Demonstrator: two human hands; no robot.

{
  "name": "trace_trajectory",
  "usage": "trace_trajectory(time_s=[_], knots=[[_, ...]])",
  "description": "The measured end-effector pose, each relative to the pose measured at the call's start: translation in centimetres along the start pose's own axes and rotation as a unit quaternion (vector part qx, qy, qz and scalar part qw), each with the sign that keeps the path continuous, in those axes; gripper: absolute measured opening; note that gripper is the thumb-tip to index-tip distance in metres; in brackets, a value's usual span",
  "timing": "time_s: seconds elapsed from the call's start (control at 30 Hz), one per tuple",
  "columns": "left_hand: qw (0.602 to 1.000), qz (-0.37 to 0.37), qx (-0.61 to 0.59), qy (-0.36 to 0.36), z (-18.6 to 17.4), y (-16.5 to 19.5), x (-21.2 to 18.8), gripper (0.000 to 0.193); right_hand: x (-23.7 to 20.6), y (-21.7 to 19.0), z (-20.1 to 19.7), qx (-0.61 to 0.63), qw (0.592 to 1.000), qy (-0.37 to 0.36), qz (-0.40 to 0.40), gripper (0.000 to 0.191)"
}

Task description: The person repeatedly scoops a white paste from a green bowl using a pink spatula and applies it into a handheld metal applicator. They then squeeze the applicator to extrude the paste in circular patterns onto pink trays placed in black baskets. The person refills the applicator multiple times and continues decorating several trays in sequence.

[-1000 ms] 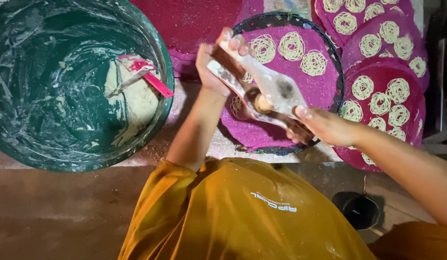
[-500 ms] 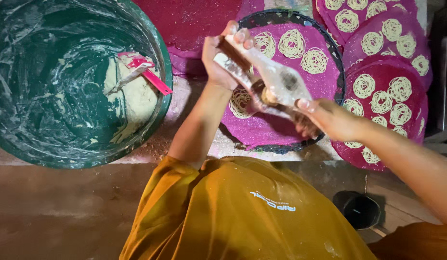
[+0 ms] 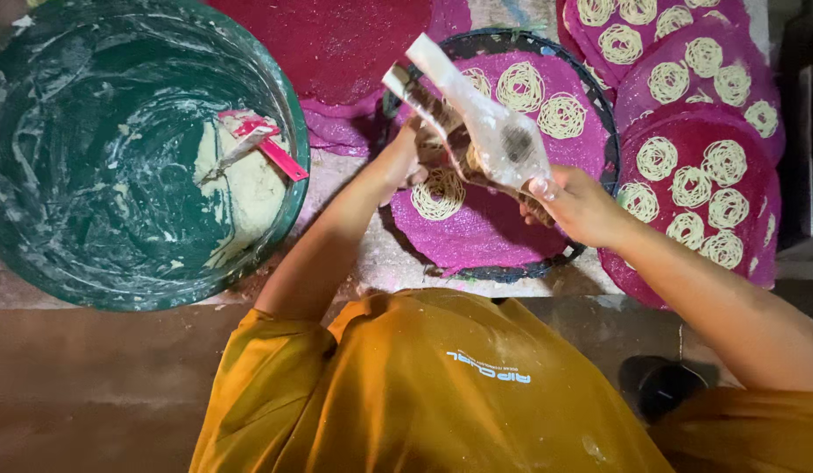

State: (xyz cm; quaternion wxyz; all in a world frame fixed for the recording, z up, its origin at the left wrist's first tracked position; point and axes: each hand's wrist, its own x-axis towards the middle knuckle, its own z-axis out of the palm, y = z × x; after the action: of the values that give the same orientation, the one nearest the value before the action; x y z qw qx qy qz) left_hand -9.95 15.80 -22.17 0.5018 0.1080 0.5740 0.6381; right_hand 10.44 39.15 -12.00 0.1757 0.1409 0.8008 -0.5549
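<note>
Both hands grip a wooden press [image 3: 477, 131] wrapped in clear plastic, held tilted over a round pink mat [image 3: 503, 228] ringed by a dark rim. The left hand [image 3: 402, 162] is closed around the press's near, lower side; the right hand [image 3: 577, 206] clamps its handle end, fingers curled tight. Under the press a fresh noodle coil [image 3: 439, 194] lies near the mat's middle, with three more coils [image 3: 520, 86] toward the far edge. The mat rests on a rough, pale, batter-flecked floor [image 3: 371, 263]. At the left stands a big green tub [image 3: 38, 236], walls smeared white, holding dough [image 3: 249, 188] and a red scraper [image 3: 262, 140]. At the right edge, overlapping pink mats [image 3: 757, 254] carry more coils. A dark red mat [image 3: 336, 44] lies at the far side. Nearest the camera, an orange shirt [image 3: 406, 394] covers the person's front, over brown floor [image 3: 91, 394].
</note>
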Motion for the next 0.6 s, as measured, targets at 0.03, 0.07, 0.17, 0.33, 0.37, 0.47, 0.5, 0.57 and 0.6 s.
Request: trace_trajectory(time_s=[0.03, 0.07, 0.17, 0.33, 0.37, 0.47, 0.5, 0.57, 0.6], knots=[[0.999, 0.031, 0.023, 0.019, -0.1, -0.7, -0.6, 0.070, 0.1, 0.2, 0.1, 0.002, 1.000, 0.013, 0.006, 0.053], [0.996, 0.064, 0.045, 0.037, -0.3, -1.3, -1.5, 0.065, 0.3, 0.4, 0.1, 0.002, 1.000, 0.023, -0.007, 0.054], [0.910, 0.197, 0.353, 0.098, -0.5, -1.5, -5.9, 0.060, 0.3, 0.8, -0.4, -0.010, 0.999, 0.049, -0.020, 0.059], [0.898, 0.218, 0.342, 0.171, 1.5, 3.6, -9.2, 0.067, -1.3, 1.8, -2.0, 0.087, 0.995, -0.032, -0.021, 0.076], [0.938, 0.193, 0.238, 0.165, 2.2, 4.9, -8.8, 0.067, -1.7, 2.0, -1.9, 0.125, 0.990, -0.064, 0.016, 0.077], [0.940, 0.135, -0.313, -0.025, 3.6, 8.6, -5.8, 0.073, -2.7, 1.7, -1.7, 0.211, 0.961, -0.138, 0.117, 0.077], [0.865, 0.100, -0.483, -0.087, 4.2, 9.3, -4.5, 0.082, -3.1, 1.4, -1.8, 0.223, 0.952, -0.153, 0.147, 0.076], [0.819, 0.202, -0.497, -0.203, 6.1, 9.5, -2.2, 0.058, -3.4, 0.4, -2.8, 0.184, 0.958, -0.147, 0.162, 0.074], [0.786, 0.254, -0.500, -0.260, 6.6, 9.6, -0.9, 0.050, -3.3, -0.2, -3.8, 0.132, 0.972, -0.126, 0.150, 0.075]])
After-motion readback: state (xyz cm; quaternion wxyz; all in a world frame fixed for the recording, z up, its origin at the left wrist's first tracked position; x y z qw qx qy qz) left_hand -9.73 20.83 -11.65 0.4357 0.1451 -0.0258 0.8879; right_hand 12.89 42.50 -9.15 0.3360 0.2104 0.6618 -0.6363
